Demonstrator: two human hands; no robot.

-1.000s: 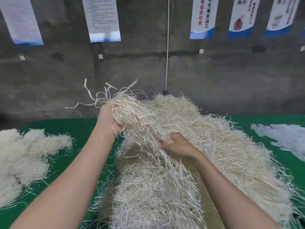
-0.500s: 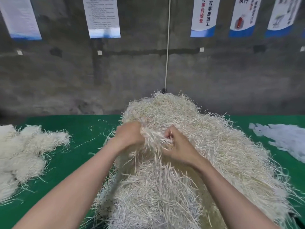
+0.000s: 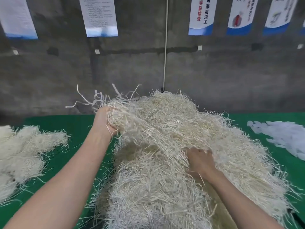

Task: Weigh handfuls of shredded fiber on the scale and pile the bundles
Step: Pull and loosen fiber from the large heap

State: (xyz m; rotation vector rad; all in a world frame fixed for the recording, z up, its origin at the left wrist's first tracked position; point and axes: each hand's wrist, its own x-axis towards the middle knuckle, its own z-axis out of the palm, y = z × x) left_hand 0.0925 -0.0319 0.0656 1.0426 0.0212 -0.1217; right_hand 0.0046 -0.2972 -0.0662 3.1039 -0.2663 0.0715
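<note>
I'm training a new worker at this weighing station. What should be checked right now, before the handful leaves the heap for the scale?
1. Left hand grips a handful: ok.
2. Handful clear of the heap: not ok, strands run from it into the heap.
3. Right hand holding the heap down: cannot tell, its fingers are hidden under strands.
4. Scale ready: cannot tell, none in view.
5. Bare green table beside the bundle pile for stacking: ok.
</note>
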